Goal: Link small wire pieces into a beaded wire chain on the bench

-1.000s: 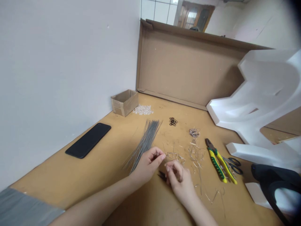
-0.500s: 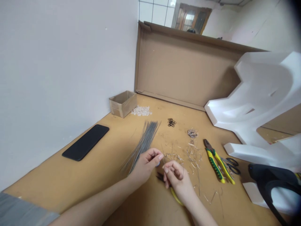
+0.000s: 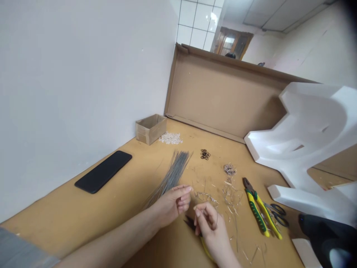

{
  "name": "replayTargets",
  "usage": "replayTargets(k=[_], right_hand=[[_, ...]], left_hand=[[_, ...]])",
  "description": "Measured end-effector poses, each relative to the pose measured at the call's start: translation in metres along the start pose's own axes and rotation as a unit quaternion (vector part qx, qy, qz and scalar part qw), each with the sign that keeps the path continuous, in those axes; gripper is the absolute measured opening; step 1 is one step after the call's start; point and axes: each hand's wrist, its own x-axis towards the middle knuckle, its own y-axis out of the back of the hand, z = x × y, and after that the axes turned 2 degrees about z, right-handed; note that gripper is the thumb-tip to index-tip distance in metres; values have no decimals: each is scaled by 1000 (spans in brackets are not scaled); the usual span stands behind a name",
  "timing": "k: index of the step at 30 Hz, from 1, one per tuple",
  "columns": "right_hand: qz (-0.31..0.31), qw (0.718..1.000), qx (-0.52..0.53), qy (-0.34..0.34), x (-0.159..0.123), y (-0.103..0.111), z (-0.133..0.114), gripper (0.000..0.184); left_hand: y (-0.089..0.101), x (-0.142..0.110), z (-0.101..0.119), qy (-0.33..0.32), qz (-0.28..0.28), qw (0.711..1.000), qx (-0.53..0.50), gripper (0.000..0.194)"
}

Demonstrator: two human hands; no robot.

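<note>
My left hand (image 3: 174, 203) rests near the table's front, fingers curled with thumb and forefinger stretched toward the right; I see nothing in them. My right hand (image 3: 209, 223) is curled in a pinch on a thin bent wire (image 3: 215, 217). Under it lie small pliers (image 3: 199, 234) with a yellow handle. A bundle of straight grey wires (image 3: 173, 173) lies just beyond my left hand. Loose bent wire pieces (image 3: 231, 193) are scattered to the right of my hands.
Green-and-yellow pliers (image 3: 258, 206) and black scissors (image 3: 277, 216) lie at the right. A black phone (image 3: 103, 171), a small cardboard box (image 3: 150, 127), clear beads (image 3: 170, 138), black rings (image 3: 205, 154), a cardboard wall (image 3: 223, 96), white foam (image 3: 312, 126) and a dark object (image 3: 326, 238) surround the table.
My left hand's fingers have loosened from a pinch and drawn slightly away from the right hand. The right hand has shifted a little toward me, and the camera has tilted upward.
</note>
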Motion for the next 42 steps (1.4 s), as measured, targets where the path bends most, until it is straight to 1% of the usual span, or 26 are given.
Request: replayTargets(k=[3, 6, 14, 24, 31, 34, 38, 40, 42], right_hand=[[7, 1000, -4, 3, 0, 0, 1, 25], [8, 1000, -12, 1, 0, 0, 1, 26], [3, 1000, -24, -16, 0, -1, -1, 27], [4, 999, -35, -16, 0, -1, 0, 29], [8, 1000, -25, -11, 1, -1, 0, 30], [8, 1000, 1, -24, 0, -2, -1, 30], [2, 997, 45, -55, 0, -4, -3, 31], [0, 996, 57, -62, 0, -5, -3, 31], [-1, 996, 60, -62, 0, -4, -3, 31]], left_hand=[[1, -1, 0, 31, -8, 999, -38, 15], [0, -2, -1, 41, -6, 998, -40, 15], [-1, -2, -4, 44, 3, 999, -13, 17], [-2, -2, -4, 44, 3, 999, -19, 18], [0, -2, -6, 34, -6, 999, -8, 18], [-3, -3, -6, 14, 6, 1000, 20, 21], [-7, -3, -6, -19, 44, 997, 62, 27], [-7, -3, -6, -20, 48, 997, 65, 28], [-6, -2, -6, -14, 39, 997, 59, 27]])
